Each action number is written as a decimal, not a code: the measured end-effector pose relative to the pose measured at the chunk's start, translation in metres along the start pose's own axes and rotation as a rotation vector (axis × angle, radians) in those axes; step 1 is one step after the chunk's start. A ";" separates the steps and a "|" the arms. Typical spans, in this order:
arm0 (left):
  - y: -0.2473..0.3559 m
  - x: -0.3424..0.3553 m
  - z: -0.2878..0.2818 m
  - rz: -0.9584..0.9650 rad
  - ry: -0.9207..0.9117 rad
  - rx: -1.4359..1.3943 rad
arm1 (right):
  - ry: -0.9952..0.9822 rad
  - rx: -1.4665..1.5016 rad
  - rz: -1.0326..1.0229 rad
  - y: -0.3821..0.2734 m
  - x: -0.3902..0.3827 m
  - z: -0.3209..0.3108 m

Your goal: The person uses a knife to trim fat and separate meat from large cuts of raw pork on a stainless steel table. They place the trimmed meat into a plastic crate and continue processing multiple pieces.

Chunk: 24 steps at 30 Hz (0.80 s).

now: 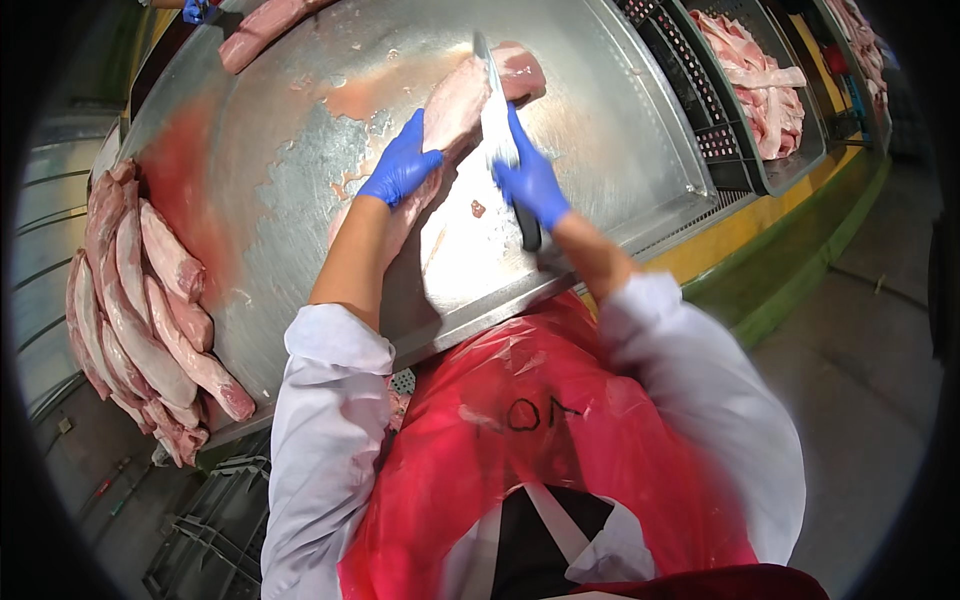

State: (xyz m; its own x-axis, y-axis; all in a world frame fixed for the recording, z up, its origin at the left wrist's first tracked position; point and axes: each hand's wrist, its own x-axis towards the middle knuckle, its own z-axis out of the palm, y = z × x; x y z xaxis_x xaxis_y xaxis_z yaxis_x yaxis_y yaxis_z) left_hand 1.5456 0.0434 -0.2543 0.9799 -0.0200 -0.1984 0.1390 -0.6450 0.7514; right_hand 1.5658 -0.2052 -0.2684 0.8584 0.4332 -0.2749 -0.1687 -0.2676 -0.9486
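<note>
Meat (457, 106) looks soft, slick, fairly weighty; best pinned mid-length. Left hand (401, 163) part-open, steadying it; right hand (532, 180) wrapped round knife (495, 115).

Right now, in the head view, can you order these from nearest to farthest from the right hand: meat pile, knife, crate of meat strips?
From the right hand:
1. Knife: held in it.
2. Crate of meat strips: upper right.
3. Meat pile: far left.
</note>
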 end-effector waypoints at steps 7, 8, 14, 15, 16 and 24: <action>-0.013 -0.002 0.008 -0.078 0.026 -0.103 | -0.092 -0.192 -0.248 0.033 -0.117 -0.010; -0.008 -0.003 0.006 -0.065 0.034 -0.179 | -0.113 -0.259 -0.340 0.040 -0.144 -0.023; 0.096 0.006 0.043 0.073 0.391 0.556 | -0.047 0.015 -0.019 0.006 -0.145 -0.165; 0.125 0.013 0.054 0.127 0.396 0.622 | 0.023 -0.002 -0.082 0.005 -0.133 -0.181; 0.139 0.024 0.069 0.174 0.431 0.722 | 0.051 0.070 -0.036 0.000 -0.120 -0.191; 0.170 0.089 0.092 -0.280 0.467 0.554 | 0.007 0.193 0.017 0.005 -0.069 -0.258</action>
State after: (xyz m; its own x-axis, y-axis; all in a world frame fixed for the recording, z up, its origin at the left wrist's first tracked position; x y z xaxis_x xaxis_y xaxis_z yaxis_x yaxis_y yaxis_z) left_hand 1.6431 -0.1383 -0.2019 0.8945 0.4450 0.0440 0.4192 -0.8687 0.2637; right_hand 1.6309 -0.4583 -0.2135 0.8578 0.4239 -0.2907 -0.2727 -0.1042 -0.9564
